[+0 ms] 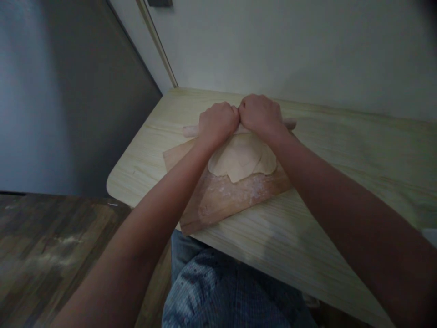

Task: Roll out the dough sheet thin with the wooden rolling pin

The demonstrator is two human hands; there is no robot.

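A pale sheet of dough (241, 159) with an uneven front edge lies on a wooden board (211, 207) dusted with flour. Across its far side runs a wooden rolling pin (190, 131), whose two ends stick out past my hands. My left hand (219, 119) is closed around the pin left of its middle. Right beside it, my right hand (260, 113) grips the pin too, and the two hands touch at the thumbs. Both forearms reach forward over the board, and the far part of the dough is hidden by the pin and hands.
The board sits at an angle on a light wood table (341, 200), its near corner at the front edge. A pale wall (290, 50) stands behind the table. To the left are a large grey panel (85, 100) and a dark wood floor (61, 246).
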